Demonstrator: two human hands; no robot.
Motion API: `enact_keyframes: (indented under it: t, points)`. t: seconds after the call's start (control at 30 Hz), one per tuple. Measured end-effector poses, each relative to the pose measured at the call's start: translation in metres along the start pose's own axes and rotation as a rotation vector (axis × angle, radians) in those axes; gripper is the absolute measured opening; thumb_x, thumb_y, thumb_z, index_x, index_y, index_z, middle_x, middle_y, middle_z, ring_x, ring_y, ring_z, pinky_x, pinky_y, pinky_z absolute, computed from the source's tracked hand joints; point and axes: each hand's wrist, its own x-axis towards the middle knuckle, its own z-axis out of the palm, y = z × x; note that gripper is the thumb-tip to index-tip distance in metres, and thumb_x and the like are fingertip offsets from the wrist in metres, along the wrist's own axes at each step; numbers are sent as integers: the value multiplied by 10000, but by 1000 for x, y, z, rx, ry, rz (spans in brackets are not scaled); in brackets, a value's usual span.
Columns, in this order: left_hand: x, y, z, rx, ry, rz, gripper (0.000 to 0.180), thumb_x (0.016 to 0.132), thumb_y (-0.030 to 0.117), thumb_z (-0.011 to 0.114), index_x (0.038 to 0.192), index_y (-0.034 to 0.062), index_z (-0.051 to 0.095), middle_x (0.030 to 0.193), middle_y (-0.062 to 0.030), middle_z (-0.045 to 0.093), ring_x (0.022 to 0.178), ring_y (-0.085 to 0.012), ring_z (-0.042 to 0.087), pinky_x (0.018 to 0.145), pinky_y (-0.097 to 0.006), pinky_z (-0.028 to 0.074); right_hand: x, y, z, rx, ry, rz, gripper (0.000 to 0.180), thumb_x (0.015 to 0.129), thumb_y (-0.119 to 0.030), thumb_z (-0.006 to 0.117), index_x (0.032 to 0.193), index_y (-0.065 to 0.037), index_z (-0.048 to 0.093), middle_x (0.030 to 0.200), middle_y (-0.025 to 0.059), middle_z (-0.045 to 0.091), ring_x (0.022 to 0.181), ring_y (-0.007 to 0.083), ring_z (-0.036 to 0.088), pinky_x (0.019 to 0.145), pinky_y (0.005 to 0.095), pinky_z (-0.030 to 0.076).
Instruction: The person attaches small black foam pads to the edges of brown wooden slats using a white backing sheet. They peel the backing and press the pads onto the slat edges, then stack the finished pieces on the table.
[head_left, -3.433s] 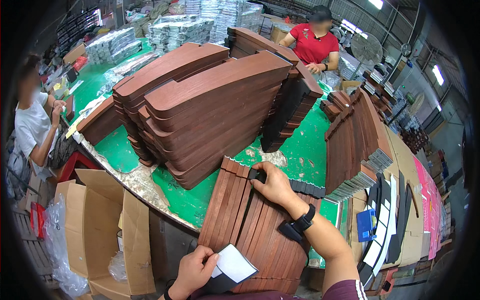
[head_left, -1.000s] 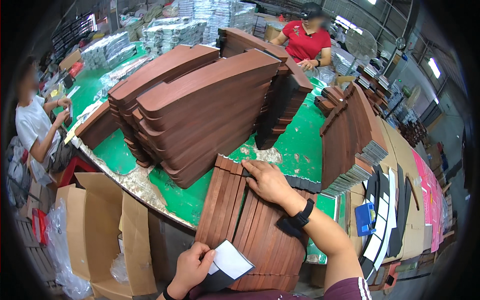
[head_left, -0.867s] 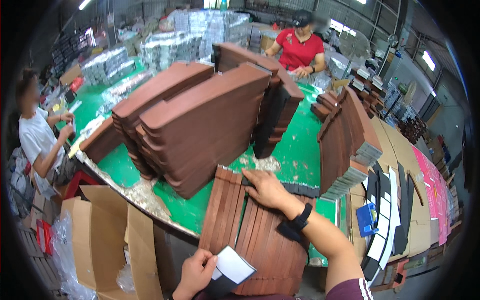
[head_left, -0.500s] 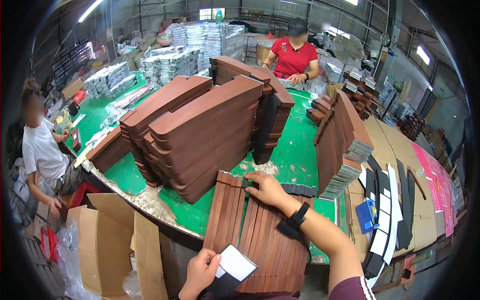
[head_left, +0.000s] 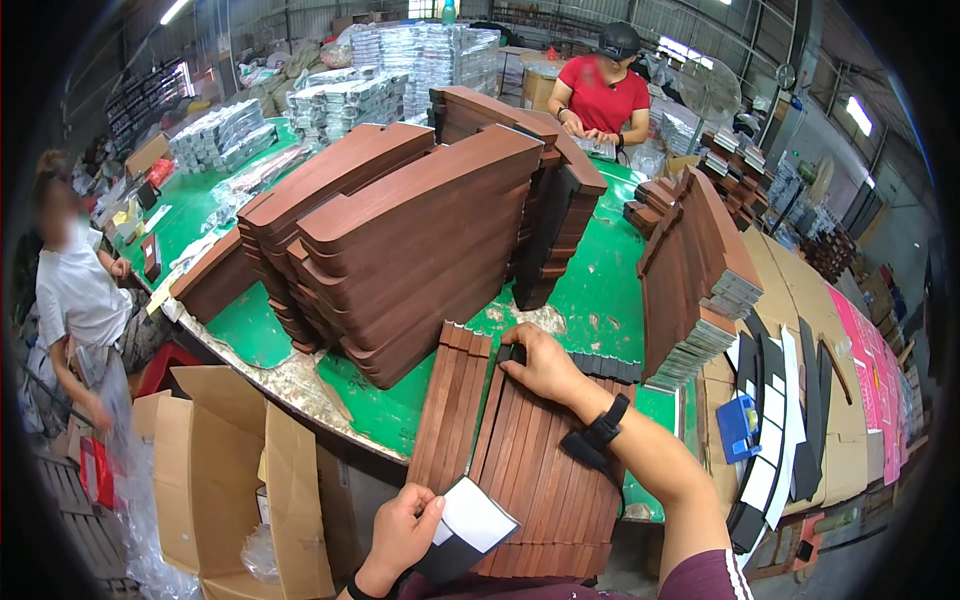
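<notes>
In my left hand (head_left: 405,540), thumb and fingers pinch a flat black piece with white patches (head_left: 480,515), held over the near end of a row of brown wood-look slats (head_left: 545,480). My right hand (head_left: 545,365) closes its fingers on the dark far end of a slat at the left edge of this row. A narrow gap parts the row from a smaller group of slats (head_left: 452,405) on the left. Dark end pieces (head_left: 605,368) line the row's far edge.
Tall stacks of brown curved panels (head_left: 420,230) stand on the green table (head_left: 375,415), with another stack (head_left: 695,270) at right. An open carton (head_left: 215,490) is at lower left. Black-and-white strips (head_left: 765,430) and a blue tape dispenser (head_left: 738,430) lie right. Two people work nearby.
One or more slats have shifted from the left group to the right row, with my right hand at the end slat. My left hand keeps the black-and-white piece.
</notes>
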Motion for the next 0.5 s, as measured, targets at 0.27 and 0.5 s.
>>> enact_keyframes:
  t: [0.27,0.5]
  points:
    - [0,-3,-2,15,-30,-21,203,991,151,694,922,-10,591,726,-61,671,664,-83,603,608,-266,491,-6,-5,2,-15,71,-102,373,780,-7,796,1056,-11,544,1050,192,645,1055,408,635,908,447,517]
    - [-2,-2,-2,1,-2,2,236,986,223,696,920,10,618,705,-131,689,633,-239,696,595,-344,514,-10,-6,2,53,139,-18,410,818,-27,788,1146,3,544,1085,218,630,1062,405,639,933,432,519]
